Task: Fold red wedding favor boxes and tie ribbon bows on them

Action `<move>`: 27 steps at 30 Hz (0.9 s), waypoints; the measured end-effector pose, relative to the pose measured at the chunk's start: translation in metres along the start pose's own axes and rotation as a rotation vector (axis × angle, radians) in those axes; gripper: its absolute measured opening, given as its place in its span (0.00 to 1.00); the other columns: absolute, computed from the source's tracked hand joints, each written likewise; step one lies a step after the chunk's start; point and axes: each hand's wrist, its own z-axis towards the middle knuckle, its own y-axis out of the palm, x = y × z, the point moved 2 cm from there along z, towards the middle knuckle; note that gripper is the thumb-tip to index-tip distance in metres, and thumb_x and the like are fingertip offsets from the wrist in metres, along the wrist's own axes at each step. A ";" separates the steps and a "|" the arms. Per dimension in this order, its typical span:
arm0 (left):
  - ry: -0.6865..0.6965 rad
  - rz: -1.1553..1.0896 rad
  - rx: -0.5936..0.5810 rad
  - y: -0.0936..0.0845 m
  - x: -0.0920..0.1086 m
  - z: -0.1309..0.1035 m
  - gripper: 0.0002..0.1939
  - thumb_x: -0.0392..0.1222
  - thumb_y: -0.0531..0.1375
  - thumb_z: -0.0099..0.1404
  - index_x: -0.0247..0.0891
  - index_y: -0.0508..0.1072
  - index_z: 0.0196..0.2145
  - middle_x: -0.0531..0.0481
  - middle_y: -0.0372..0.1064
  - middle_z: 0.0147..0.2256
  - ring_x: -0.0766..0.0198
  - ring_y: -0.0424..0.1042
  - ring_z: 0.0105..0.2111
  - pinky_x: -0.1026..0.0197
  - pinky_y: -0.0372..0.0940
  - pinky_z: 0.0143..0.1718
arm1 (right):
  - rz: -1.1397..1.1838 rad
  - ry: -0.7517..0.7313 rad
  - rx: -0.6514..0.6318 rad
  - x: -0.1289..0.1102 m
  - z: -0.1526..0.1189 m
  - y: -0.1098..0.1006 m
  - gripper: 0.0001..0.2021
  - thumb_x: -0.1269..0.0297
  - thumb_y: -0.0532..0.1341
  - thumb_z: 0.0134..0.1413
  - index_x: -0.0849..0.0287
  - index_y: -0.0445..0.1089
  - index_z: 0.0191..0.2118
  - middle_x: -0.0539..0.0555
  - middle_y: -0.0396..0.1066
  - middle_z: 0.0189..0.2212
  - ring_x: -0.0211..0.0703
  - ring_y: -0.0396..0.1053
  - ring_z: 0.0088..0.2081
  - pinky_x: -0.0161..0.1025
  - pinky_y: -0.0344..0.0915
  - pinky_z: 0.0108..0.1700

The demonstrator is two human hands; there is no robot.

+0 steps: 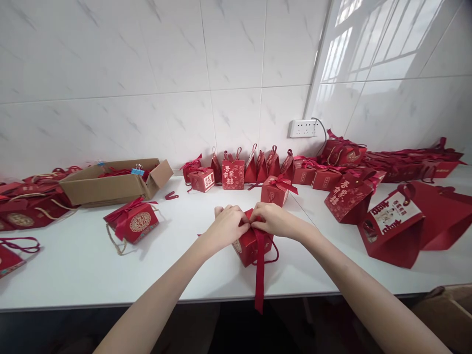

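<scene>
A red gift box [246,250] with a gold round emblem on one side sits near the table's front edge. On top of it, my left hand [229,225] and my right hand [271,219] meet, fingertips pinched close together on a dark red ribbon [260,270]. One ribbon tail hangs down the box's front and past the table edge. A red cord handle loops out at the box's right side. The ribbon's middle, under my fingers, is hidden. Just behind my right hand stands another red box [275,191] with a ribbon bow.
A finished-looking red box [138,223] with a rope handle lies to the left. Behind it stands an open cardboard box [106,189] of red pieces. Red boxes [233,174] line the wall, more pile up [391,164] at right, and a power strip [305,129] hangs on the tiles.
</scene>
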 end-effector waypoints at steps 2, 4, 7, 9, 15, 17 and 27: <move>-0.030 0.037 0.018 0.004 0.003 -0.002 0.14 0.35 0.48 0.65 0.36 0.72 0.27 0.45 0.68 0.33 0.55 0.66 0.39 0.52 0.52 0.40 | -0.009 -0.009 -0.013 -0.002 0.002 0.000 0.07 0.75 0.58 0.49 0.61 0.71 0.26 0.53 0.65 0.30 0.38 0.63 0.30 0.34 0.57 0.33; -0.060 0.065 0.041 0.008 0.006 -0.005 0.15 0.33 0.47 0.65 0.34 0.71 0.27 0.43 0.67 0.34 0.53 0.65 0.40 0.52 0.52 0.40 | -0.007 -0.016 -0.012 -0.004 0.003 0.001 0.06 0.77 0.58 0.47 0.61 0.67 0.24 0.52 0.63 0.29 0.37 0.61 0.28 0.34 0.56 0.31; -0.090 0.070 0.075 0.013 0.007 -0.008 0.13 0.33 0.47 0.66 0.34 0.69 0.30 0.42 0.66 0.36 0.53 0.65 0.41 0.51 0.53 0.41 | 0.030 -0.022 0.037 -0.003 0.002 0.003 0.05 0.77 0.58 0.46 0.61 0.64 0.25 0.51 0.61 0.30 0.35 0.58 0.26 0.34 0.56 0.31; -0.110 0.049 0.101 0.015 0.006 -0.010 0.11 0.34 0.46 0.67 0.34 0.68 0.34 0.42 0.66 0.38 0.54 0.64 0.41 0.51 0.54 0.42 | 0.074 -0.017 0.087 0.001 -0.001 0.005 0.05 0.76 0.57 0.48 0.60 0.63 0.26 0.51 0.61 0.30 0.34 0.59 0.27 0.33 0.57 0.31; -0.166 -0.049 0.144 0.019 0.004 -0.013 0.10 0.32 0.45 0.68 0.37 0.64 0.34 0.47 0.65 0.39 0.59 0.64 0.41 0.55 0.57 0.43 | 0.222 -0.051 0.171 0.006 -0.007 0.015 0.04 0.75 0.56 0.49 0.60 0.64 0.32 0.53 0.63 0.34 0.38 0.62 0.33 0.36 0.60 0.38; -0.169 -0.066 0.145 0.019 0.005 -0.014 0.10 0.31 0.45 0.67 0.38 0.63 0.33 0.48 0.65 0.39 0.60 0.64 0.41 0.55 0.57 0.43 | 0.324 -0.061 0.184 0.004 -0.006 0.016 0.04 0.74 0.56 0.46 0.59 0.64 0.30 0.53 0.62 0.34 0.39 0.61 0.33 0.38 0.59 0.39; -0.175 -0.107 0.108 0.019 0.000 -0.016 0.09 0.34 0.45 0.67 0.38 0.64 0.34 0.45 0.65 0.41 0.57 0.64 0.43 0.51 0.57 0.45 | 0.791 -0.088 0.061 0.011 -0.013 -0.006 0.03 0.65 0.48 0.36 0.58 0.54 0.22 0.53 0.57 0.28 0.38 0.55 0.27 0.39 0.58 0.31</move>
